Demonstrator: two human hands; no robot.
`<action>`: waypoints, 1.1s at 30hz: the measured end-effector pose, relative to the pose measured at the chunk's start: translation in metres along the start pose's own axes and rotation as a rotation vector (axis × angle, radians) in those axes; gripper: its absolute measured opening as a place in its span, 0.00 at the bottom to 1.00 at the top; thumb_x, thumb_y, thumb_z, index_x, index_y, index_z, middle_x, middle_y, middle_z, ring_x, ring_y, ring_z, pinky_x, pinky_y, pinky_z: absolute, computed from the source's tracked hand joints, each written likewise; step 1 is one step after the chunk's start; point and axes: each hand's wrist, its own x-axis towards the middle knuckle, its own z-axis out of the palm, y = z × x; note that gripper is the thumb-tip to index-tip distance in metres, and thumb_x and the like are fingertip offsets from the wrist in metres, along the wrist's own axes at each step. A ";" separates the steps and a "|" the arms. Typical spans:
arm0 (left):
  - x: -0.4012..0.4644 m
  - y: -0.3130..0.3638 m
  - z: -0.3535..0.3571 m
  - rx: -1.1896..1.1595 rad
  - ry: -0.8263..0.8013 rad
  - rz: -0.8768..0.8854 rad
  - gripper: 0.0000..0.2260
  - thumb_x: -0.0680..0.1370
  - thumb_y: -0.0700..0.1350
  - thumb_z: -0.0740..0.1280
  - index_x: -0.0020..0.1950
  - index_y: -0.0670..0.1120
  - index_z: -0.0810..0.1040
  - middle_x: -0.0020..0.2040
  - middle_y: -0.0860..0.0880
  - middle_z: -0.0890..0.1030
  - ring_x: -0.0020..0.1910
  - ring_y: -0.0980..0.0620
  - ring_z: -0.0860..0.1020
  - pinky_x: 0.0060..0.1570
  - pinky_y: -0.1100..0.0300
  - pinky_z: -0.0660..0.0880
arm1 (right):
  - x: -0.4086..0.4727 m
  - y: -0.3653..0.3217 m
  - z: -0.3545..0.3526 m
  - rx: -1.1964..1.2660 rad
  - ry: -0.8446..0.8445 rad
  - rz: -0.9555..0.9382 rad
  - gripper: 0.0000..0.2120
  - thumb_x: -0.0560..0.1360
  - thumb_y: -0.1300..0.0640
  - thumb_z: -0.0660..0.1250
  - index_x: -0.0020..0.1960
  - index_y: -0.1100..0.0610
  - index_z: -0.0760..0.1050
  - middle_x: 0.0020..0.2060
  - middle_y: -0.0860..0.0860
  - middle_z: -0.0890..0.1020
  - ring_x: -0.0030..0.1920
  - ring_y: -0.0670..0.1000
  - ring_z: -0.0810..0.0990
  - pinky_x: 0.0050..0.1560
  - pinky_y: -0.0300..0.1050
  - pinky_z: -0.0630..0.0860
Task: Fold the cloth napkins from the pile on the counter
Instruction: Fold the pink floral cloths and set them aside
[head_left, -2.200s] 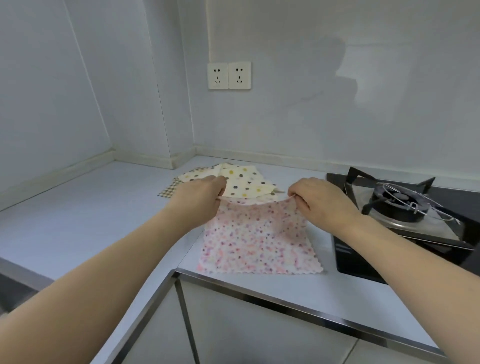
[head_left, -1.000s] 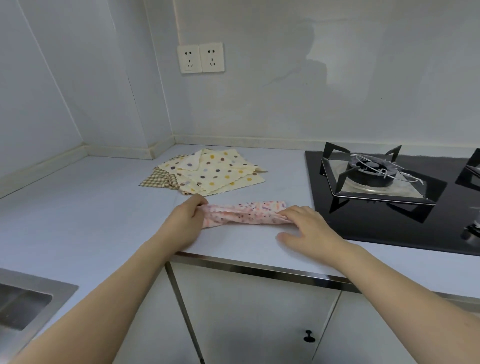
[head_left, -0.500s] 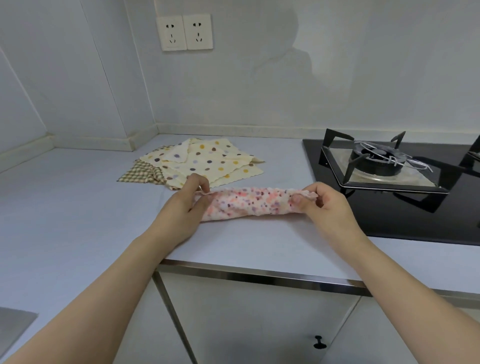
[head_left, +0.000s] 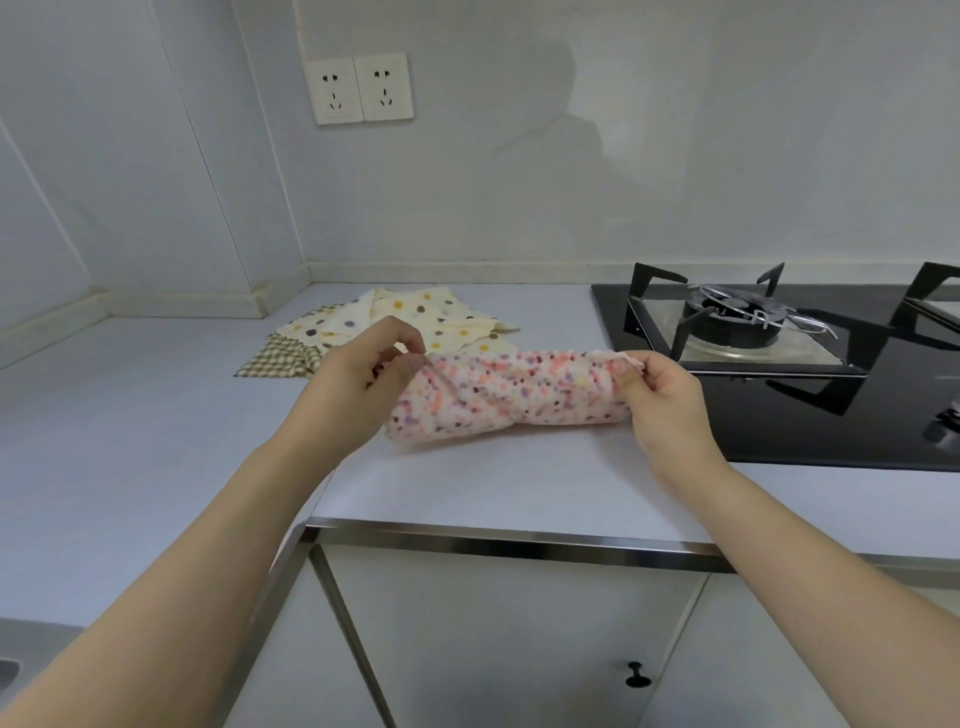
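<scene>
One pink speckled napkin (head_left: 506, 397), folded into a long narrow band, held stretched between both hands just above the counter (head_left: 156, 415), near its front edge. Whether its lower edge touches the surface: can't tell.

Left hand (head_left: 358, 382) pinches the band's left end, thumb and forefinger closed on the cloth, other fingers curled. Right hand (head_left: 662, 397) pinches the right end, fingers curled round it; the cloth end sticks up past the fingertips.

Pile (head_left: 395, 327) behind the left hand, toward the back wall: cream napkins with coloured dots fanned over each other, at least two, exact count unclear because they overlap and the hand covers the near part. One brown checked napkin (head_left: 280, 358) pokes out at the pile's left edge, mostly buried.

Right of the band: black gas hob (head_left: 779, 431), one burner (head_left: 732, 317) fully seen, a second cut off at the frame edge. Two wall sockets (head_left: 358, 88) above the pile. One cabinet knob (head_left: 636, 675) below the counter. Sink corner (head_left: 8, 673) barely visible bottom left, cropped.
</scene>
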 end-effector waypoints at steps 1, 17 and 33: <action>0.002 0.005 -0.004 -0.006 -0.016 0.005 0.06 0.81 0.45 0.63 0.46 0.54 0.75 0.32 0.49 0.74 0.28 0.56 0.67 0.28 0.65 0.67 | 0.004 -0.006 0.001 -0.004 0.017 -0.006 0.08 0.81 0.60 0.61 0.52 0.57 0.79 0.45 0.48 0.83 0.45 0.42 0.81 0.54 0.45 0.77; 0.005 -0.024 -0.008 0.031 -0.090 -0.334 0.02 0.78 0.41 0.68 0.47 0.47 0.76 0.41 0.44 0.80 0.34 0.51 0.75 0.36 0.59 0.74 | 0.033 -0.025 0.013 -0.407 -0.149 -0.056 0.06 0.78 0.59 0.65 0.51 0.58 0.79 0.46 0.49 0.81 0.47 0.47 0.77 0.48 0.42 0.71; 0.006 -0.055 0.018 0.144 0.199 -0.342 0.12 0.81 0.38 0.59 0.61 0.46 0.75 0.56 0.49 0.77 0.47 0.56 0.76 0.41 0.71 0.69 | 0.084 0.014 0.047 -0.824 -0.243 -0.089 0.08 0.80 0.56 0.59 0.52 0.55 0.76 0.45 0.51 0.79 0.45 0.54 0.78 0.45 0.48 0.75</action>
